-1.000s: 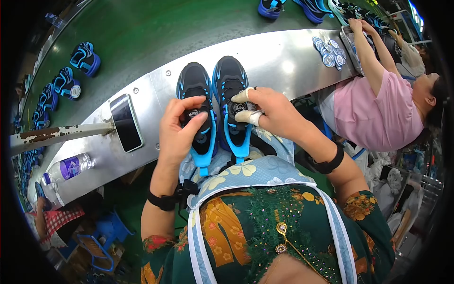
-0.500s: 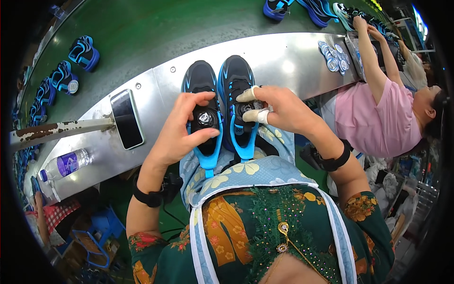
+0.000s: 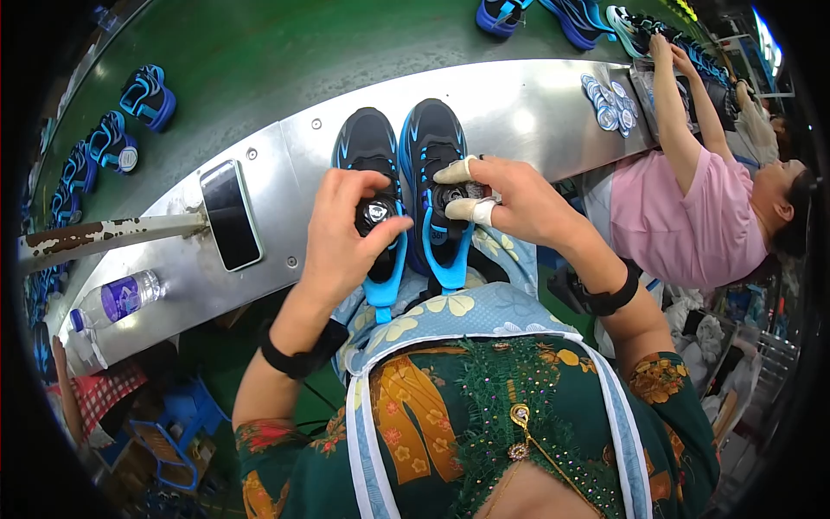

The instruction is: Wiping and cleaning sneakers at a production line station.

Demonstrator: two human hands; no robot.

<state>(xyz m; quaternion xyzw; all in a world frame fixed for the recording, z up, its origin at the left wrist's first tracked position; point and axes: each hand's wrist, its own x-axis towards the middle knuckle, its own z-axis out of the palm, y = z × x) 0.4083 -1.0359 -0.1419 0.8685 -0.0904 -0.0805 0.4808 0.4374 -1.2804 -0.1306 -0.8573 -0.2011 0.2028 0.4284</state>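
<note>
Two black and blue sneakers stand side by side at the metal edge, toes pointing away from me. My left hand curls its thumb and fingers round the black dial on the left sneaker. Over the tongue of the right sneaker, my right hand pinches a similar dial. White covers wrap its thumb and forefinger. Both heels, with bright blue pull loops, lie toward my patterned apron.
A phone and a water bottle lie left, by a chipped metal bar. Round tags lie at the right. More sneakers sit on the green surface. A person in pink works at my right.
The thumb and fingers of my left hand have drawn closer together round the dial, and its forearm has shifted right. My right hand keeps nearly the same place. Sneakers at the left have shifted slightly.
</note>
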